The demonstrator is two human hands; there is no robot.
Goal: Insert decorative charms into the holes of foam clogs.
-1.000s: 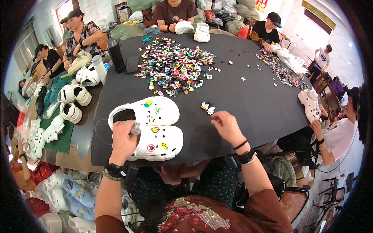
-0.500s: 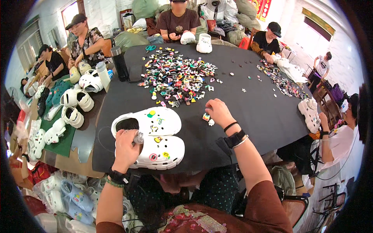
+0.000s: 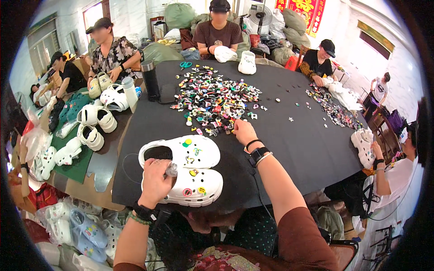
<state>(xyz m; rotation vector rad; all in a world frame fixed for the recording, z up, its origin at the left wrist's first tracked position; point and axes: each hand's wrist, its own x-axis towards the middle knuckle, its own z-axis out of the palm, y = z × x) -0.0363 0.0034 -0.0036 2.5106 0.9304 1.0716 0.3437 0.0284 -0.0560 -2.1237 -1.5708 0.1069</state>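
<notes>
A: Found the left hand [image 3: 156,183]?

B: Yes, over the heel end of the nearer white foam clog [image 3: 209,183]. Fingers curled in narrow, with a small shiny silvery piece [image 3: 172,170] held at the thumb side. Can't tell what kind of thing, too small and blurred

A: And the right hand [image 3: 244,131]?

B: Stretched out to the near right edge of the big heap of small many-coloured shoe charms [image 3: 217,97]. Bent at the fingers, tips down by the nearest charms. Can't tell whether pinching one or not

A: Where to look for the pair?

B: On the black flat-topped table [image 3: 294,158], left of the right forearm, toes pointing right. Farther white foam clog [image 3: 205,151] side by side with the nearer, just beyond it

A: Any charms fixed on?

B: Yes, on both. On the nearer, a round red-rimmed charm [image 3: 187,192] with a bright yellow charm [image 3: 201,190] just beside it. On the farther, a yellow-and-green charm [image 3: 186,142] close to the opening

A: Anything round about?

B: Past the heap, teal scissors [image 3: 186,65]. To the left of those, a tall black cylindrical bottle [image 3: 149,81]. Across the table, a person in a brown T-shirt [image 3: 220,34]. Over to the right, a smaller heap of charms [image 3: 337,108]
</notes>
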